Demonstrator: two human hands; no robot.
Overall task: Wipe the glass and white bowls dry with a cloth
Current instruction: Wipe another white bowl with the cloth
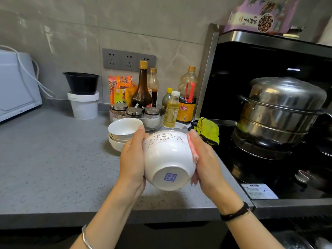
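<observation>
Head view. Clasped a white porcelain bowl (167,157), gold-flecked below the rim, between both hands above the near part of the speckled grey stone counter (53,159), tipped with the foot and its blue square mark toward the camera. Cupped the bowl's left side with the left hand (133,159), thumb laid up toward the rim, fingers gone round the far side and out of sight. Pressed a thin pink cloth (192,147) against the bowl's right side with the right hand (204,159), thumb up by the rim, fingertips curled in under the bowl near the foot. Reached in with both forearms from the near edge.

Showed only a narrow strip of the cloth, the rest hidden under the palm. Farther off and just left of the held bowl, stood a stack of plain white bowls (124,129) on the counter, close against a clear glass bowl (159,121) of lidded jars; could not tell whether touching. Far right, sat a crumpled yellow-green rag (209,130) by a stainless steel steamer pot (280,112).
</observation>
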